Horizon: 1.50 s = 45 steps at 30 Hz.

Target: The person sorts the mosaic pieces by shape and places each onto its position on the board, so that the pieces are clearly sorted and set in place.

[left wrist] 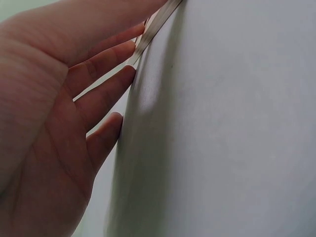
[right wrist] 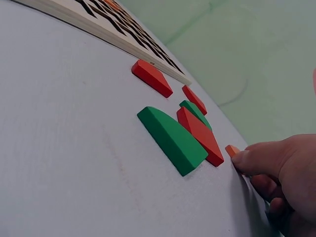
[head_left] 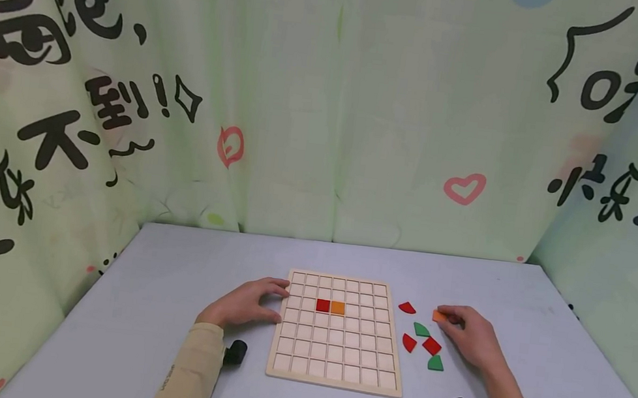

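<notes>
The head view shows the gridded board (head_left: 333, 384) whole, a red square (head_left: 322, 305) and an orange square (head_left: 337, 307) side by side in it; the right wrist view has only part of the board, but shows how thick the green quarter-rounds (right wrist: 170, 140) are. The left hand (head_left: 242, 300) is spread, thumb and fingertips at the board's left edge. The right hand (head_left: 470, 336) pinches an orange piece (head_left: 438, 316). On the counter (head_left: 183, 249) between board and right hand lie two green quarter-rounds, two red quarter-rounds (head_left: 409, 343) and one loose red square (head_left: 432, 346)
</notes>
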Tool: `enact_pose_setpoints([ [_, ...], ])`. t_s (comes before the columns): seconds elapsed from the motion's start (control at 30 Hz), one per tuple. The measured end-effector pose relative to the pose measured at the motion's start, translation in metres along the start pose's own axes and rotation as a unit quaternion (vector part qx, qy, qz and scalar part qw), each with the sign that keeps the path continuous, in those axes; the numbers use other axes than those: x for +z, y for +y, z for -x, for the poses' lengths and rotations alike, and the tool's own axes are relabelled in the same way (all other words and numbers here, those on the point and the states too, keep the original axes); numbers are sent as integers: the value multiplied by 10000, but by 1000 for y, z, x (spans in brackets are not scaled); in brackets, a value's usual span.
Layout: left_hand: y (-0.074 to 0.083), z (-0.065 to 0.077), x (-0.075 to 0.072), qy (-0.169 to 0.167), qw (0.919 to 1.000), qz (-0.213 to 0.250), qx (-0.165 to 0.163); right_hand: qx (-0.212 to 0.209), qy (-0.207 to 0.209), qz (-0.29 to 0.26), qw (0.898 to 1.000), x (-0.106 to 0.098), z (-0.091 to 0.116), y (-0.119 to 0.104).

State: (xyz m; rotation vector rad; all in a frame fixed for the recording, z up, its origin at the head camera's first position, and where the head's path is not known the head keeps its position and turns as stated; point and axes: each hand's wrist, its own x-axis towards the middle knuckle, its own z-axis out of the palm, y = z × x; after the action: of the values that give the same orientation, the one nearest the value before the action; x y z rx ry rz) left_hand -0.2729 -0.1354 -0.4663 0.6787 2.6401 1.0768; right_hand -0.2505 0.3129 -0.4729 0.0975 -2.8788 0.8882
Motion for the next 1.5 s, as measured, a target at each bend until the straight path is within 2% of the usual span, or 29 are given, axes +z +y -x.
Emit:
enact_pose_setpoints([
  [0.4,-1,0,0,36,10000,43,-48,-196,-97,77,9997,-1,1,0],
  [1.2,-2,1,0,49,9999,76,-67,-124,38,-78,9999,-2,5,-3],
  [1.5,-2,-1,1,30,10000,31,-21,10,-34,-301,9995,-3,6,-20],
])
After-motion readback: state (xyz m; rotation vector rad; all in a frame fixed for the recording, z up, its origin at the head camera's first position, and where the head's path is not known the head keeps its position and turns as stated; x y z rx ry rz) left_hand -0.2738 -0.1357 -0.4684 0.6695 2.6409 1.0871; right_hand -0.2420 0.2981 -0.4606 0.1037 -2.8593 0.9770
